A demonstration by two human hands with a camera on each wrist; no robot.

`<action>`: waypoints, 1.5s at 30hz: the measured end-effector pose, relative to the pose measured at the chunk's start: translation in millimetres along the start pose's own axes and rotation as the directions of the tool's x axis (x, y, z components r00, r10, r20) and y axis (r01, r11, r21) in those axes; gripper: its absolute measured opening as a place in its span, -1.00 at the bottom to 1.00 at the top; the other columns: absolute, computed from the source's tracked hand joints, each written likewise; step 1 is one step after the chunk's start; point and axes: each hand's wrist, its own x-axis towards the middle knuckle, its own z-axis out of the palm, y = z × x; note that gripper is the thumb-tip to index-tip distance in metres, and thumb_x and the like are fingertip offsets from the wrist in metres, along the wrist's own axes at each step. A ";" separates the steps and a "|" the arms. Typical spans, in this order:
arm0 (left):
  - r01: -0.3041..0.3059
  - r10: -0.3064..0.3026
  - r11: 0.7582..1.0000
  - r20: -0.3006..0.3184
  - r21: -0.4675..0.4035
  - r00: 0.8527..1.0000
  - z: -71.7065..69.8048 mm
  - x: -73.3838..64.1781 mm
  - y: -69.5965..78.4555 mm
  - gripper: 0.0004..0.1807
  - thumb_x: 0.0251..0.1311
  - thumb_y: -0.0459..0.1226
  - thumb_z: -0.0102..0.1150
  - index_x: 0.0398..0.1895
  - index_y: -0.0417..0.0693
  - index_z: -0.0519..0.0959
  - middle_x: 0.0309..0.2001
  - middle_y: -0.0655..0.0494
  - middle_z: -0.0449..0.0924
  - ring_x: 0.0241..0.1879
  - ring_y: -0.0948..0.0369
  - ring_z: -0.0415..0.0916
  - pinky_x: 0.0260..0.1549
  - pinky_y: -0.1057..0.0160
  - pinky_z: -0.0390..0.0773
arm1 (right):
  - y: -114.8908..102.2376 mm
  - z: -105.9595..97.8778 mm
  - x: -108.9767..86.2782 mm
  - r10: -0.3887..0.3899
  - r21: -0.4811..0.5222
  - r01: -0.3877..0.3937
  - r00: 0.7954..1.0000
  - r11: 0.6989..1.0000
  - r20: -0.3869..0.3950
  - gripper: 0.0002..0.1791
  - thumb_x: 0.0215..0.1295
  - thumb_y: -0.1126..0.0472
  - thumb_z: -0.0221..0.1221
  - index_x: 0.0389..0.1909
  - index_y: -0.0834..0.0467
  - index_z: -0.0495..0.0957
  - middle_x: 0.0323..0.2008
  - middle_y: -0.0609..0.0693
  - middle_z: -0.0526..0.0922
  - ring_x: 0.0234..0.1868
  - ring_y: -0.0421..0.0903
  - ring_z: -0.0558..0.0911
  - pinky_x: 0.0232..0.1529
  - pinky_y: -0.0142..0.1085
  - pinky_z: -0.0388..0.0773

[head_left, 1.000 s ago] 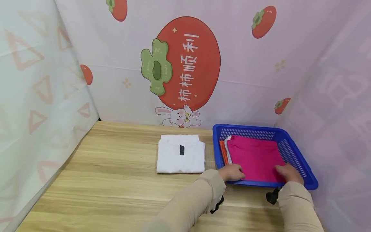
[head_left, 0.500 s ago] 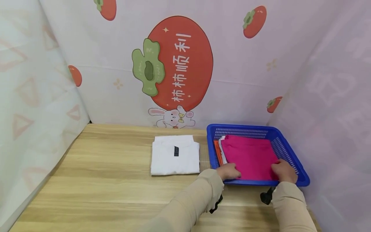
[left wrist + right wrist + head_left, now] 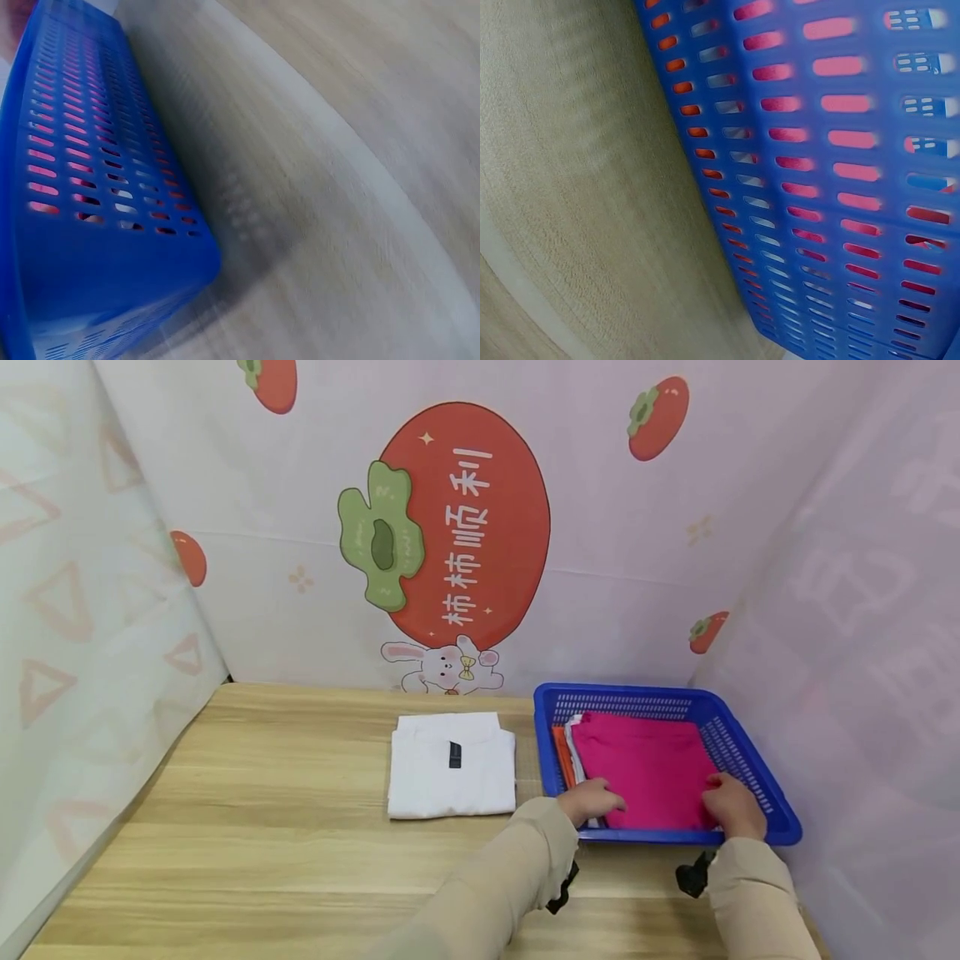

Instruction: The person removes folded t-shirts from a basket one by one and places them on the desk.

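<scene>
A folded bright pink garment [image 3: 652, 760] lies on top in a blue plastic basket [image 3: 645, 836], over white and orange cloth [image 3: 565, 756] that shows at its left. At the front left corner of the garment is my left hand [image 3: 588, 800], its fingers relaxed and pointing right over the cloth. My right hand [image 3: 737, 806] is at the garment's front right edge, thumb and fingers loosely bent. Its lower fingers are partly hidden. Both wrist views show the basket's slotted wall [image 3: 82, 150], with pink, white and orange cloth behind the slots.
Left of the basket, a folded white T-shirt [image 3: 450, 785] with a black neck label lies on the wooden table [image 3: 285, 810]. Printed fabric walls [image 3: 600, 593] stand behind and on both sides, the right one close to the basket.
The head view has shifted slightly right. My left hand's fingers have loosened and lifted a little from the pink garment's corner. My right hand stays near its edge, slightly raised.
</scene>
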 end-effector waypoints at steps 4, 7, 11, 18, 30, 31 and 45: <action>0.028 -0.034 0.983 -0.028 -0.181 0.999 5.6 8.6 -3.1 -0.65 -0.04 -0.27 0.11 -0.12 -0.19 0.46 -0.09 0.08 0.43 -0.17 0.16 0.36 -0.18 0.18 0.38 | 2.3 2.3 0.7 0.003 -0.001 -0.003 1.000 1.000 0.013 -0.49 0.01 0.26 -0.16 0.05 0.38 0.22 0.03 0.43 0.24 -0.15 0.25 0.34 -0.32 -0.01 0.32; 0.044 -0.057 0.948 -0.030 -0.316 0.998 18.3 40.0 -21.9 -0.68 -0.04 -0.29 0.11 -0.14 -0.13 0.49 -0.09 0.13 0.42 -0.18 0.18 0.35 -0.29 0.15 0.43 | 2.8 4.4 1.6 -0.008 0.000 0.008 1.000 1.000 0.017 -0.48 -0.01 0.27 -0.17 0.05 0.38 0.23 0.02 0.41 0.26 -0.17 0.23 0.35 -0.33 -0.03 0.33; -0.009 -0.010 0.923 -0.047 -0.385 0.999 51.2 116.3 -64.5 -0.71 -0.07 -0.28 0.09 -0.19 -0.03 0.51 -0.16 0.19 0.43 -0.18 0.22 0.34 -0.45 0.21 0.43 | 3.5 3.7 3.9 -0.040 0.024 0.040 0.999 0.999 0.011 -0.49 0.00 0.28 -0.19 0.03 0.41 0.26 0.02 0.42 0.26 -0.16 0.23 0.35 -0.29 -0.04 0.33; 0.072 -0.081 0.812 0.009 -0.579 0.997 78.7 169.1 -83.3 -0.60 0.04 -0.30 0.01 0.01 -0.10 0.35 0.00 0.03 0.31 -0.10 0.10 0.34 -0.27 0.08 0.41 | 9.9 -2.2 8.7 -0.090 0.206 0.091 0.996 0.974 -0.016 -0.55 0.05 0.33 -0.14 -0.03 0.51 0.27 0.00 0.48 0.22 -0.18 0.21 0.33 -0.34 -0.19 0.36; -0.046 0.048 0.972 0.001 -0.231 0.999 19.7 45.4 -13.4 -0.44 -0.04 -0.42 0.01 0.14 0.03 0.33 0.10 0.08 0.30 0.07 0.21 0.21 -0.01 0.26 0.25 | 11.0 -7.9 20.7 -0.099 0.460 -0.012 0.971 0.888 0.217 -0.36 0.23 0.20 -0.12 0.23 0.42 -0.11 0.18 0.46 -0.14 -0.15 0.03 0.40 -0.29 -0.33 0.39; -0.053 0.053 0.975 -0.007 -0.216 0.999 18.8 43.4 -11.9 -0.42 -0.05 -0.44 -0.01 0.14 0.05 0.33 0.10 0.09 0.30 0.06 0.23 0.21 -0.01 0.28 0.24 | 9.5 -7.1 20.0 -0.098 0.476 -0.012 0.974 0.879 0.205 -0.36 0.23 0.20 -0.12 0.23 0.42 -0.11 0.18 0.45 -0.12 -0.23 -0.06 0.44 -0.31 -0.34 0.41; -0.107 0.092 0.966 -0.074 -0.236 0.993 -5.1 14.0 0.3 -0.39 -0.09 -0.57 -0.13 0.10 0.02 0.39 0.05 0.00 0.35 -0.17 0.23 0.28 -0.41 0.37 0.26 | 3.4 -10.0 4.1 -0.111 0.574 0.019 0.986 0.818 0.125 -0.44 0.19 0.40 -0.17 0.24 0.37 -0.03 0.19 0.41 -0.05 -0.63 -0.31 0.45 -0.58 -0.40 0.43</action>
